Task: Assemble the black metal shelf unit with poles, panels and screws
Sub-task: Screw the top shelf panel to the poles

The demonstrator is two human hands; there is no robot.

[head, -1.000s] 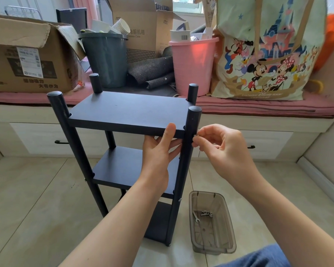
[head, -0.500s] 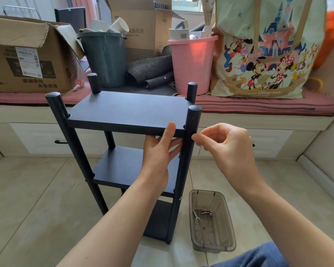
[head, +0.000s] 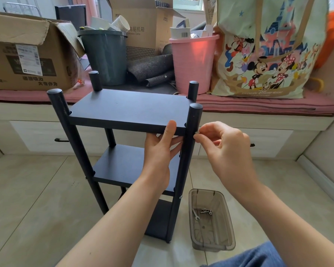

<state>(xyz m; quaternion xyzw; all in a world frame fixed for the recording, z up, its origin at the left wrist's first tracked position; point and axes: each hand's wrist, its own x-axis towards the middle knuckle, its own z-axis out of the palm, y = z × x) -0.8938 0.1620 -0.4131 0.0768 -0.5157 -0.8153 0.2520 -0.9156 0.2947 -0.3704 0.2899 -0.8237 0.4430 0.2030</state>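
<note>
The left hand (head: 158, 151) grips the top panel (head: 127, 108) from beneath; the right hand (head: 224, 149) pinches a screw (head: 196, 133) against the upright pole (head: 189, 151) standing between both hands.

- The room is bright with soft, even daylight from the window (head: 187, 3) at the top, which is slightly blown out.
- The pink bucket (head: 193, 62) glows where light passes through its wall.
- Shadows on the floor (head: 37, 199) are faint and diffuse.
- Wide-angle distortion bends lines towards the edges.
- Focus is sharp, with no motion blur.
</note>
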